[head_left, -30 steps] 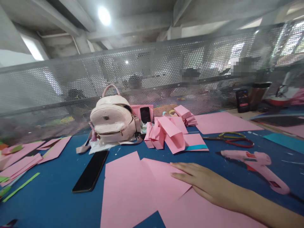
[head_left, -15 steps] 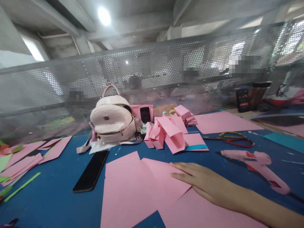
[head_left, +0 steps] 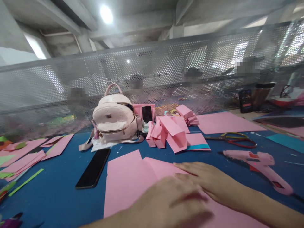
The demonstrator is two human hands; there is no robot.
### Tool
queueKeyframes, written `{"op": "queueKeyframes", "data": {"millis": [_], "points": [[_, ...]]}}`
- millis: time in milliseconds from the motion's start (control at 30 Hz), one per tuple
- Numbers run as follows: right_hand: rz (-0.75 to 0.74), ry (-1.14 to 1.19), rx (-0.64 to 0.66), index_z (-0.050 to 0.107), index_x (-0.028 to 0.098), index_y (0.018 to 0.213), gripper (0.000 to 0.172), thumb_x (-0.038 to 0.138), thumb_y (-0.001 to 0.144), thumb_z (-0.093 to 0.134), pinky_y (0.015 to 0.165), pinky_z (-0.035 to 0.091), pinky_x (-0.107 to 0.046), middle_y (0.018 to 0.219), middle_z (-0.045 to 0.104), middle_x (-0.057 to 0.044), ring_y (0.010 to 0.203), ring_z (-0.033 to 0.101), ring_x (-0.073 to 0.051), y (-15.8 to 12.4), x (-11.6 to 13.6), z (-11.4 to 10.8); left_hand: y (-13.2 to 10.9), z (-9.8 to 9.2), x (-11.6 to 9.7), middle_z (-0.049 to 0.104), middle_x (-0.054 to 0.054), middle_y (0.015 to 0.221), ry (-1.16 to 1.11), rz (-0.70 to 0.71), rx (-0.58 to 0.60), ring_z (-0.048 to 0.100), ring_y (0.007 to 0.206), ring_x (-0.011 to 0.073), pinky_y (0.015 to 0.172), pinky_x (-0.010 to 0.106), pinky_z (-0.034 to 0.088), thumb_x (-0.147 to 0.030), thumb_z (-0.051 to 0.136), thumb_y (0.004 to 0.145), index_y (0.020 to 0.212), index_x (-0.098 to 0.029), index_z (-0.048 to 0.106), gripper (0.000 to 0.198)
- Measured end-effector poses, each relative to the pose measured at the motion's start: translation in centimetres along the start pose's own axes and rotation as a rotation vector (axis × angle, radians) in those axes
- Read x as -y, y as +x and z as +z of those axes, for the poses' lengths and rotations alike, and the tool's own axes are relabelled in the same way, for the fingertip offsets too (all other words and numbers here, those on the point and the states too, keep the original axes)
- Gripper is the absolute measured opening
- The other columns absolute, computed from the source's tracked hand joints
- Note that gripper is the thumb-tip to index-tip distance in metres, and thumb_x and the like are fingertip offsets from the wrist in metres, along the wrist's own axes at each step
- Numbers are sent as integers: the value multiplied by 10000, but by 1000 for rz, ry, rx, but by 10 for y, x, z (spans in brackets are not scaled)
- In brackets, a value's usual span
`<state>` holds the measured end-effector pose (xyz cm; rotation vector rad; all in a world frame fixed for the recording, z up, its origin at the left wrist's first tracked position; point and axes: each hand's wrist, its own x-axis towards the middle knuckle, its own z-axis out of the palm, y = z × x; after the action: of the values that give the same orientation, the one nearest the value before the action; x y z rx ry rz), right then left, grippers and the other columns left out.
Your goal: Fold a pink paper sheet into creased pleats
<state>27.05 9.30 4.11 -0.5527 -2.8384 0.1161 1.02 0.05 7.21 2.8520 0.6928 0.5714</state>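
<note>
My right hand (head_left: 210,183) lies flat and open on a large pink paper sheet (head_left: 128,180) spread on the blue table (head_left: 59,193), fingers pointing left. My left hand (head_left: 171,202) reaches in from the bottom edge, blurred, and lies over the same sheet just in front of the right hand. Its fingers look stretched out with nothing in them. The sheet shows a diagonal fold line near the right hand's fingertips.
A black phone (head_left: 93,167) lies left of the sheet. Behind it stand a pale pink backpack (head_left: 115,118), folded pink paper pieces (head_left: 171,133) and another pink sheet (head_left: 225,122). Scissors (head_left: 232,139) and a pink glue gun (head_left: 258,161) lie at the right. Paper strips (head_left: 23,155) sit far left. A perforated metal partition (head_left: 71,79) closes the back.
My left hand has come into view from the bottom and moved over the pink sheet. The right hand has stayed flat in place. The view shifted slightly.
</note>
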Motion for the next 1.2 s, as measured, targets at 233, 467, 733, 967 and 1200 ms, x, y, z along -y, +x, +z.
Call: {"op": "queueKeyframes", "data": {"millis": [233,467,733,967,1200], "points": [[-78,-110,2,462,302,1480,842,-76,728,417,980,537,-432,1489,518,-59,1279,579,-252,5,4,-12,-17,16,78,367,146,1577,203,-338,-30,336,1464,255,1194,538,284,27,391,850,1534,-182,263,727],[-67,-65,18,427,320,1502,646,59,912,473,1034,500,-443,1475,538,-43,1310,550,-252,9,8,-37,-3,15,105,532,94,1469,142,-309,-12,476,1375,230,1206,536,243,78,462,689,1416,-208,467,781],[141,158,44,636,294,1310,365,410,979,536,999,510,-400,1336,650,-74,1211,612,-265,19,34,-43,-13,10,73,416,88,1557,74,-332,56,375,1445,241,1207,536,253,-15,496,714,1508,-215,352,831],[160,-40,-95,655,231,1268,375,189,941,476,933,539,-426,1229,700,-89,1081,669,-252,26,11,-4,-28,11,62,191,137,1643,-6,-332,118,192,1514,289,1211,555,213,-357,562,959,1581,-226,185,739],[145,-89,-129,690,252,1222,328,284,976,474,823,585,-391,1153,751,-51,975,723,-232,13,-5,-7,-30,16,68,173,131,1649,-27,-329,113,169,1518,292,1214,548,215,-517,478,1006,1595,-227,115,750]]}}
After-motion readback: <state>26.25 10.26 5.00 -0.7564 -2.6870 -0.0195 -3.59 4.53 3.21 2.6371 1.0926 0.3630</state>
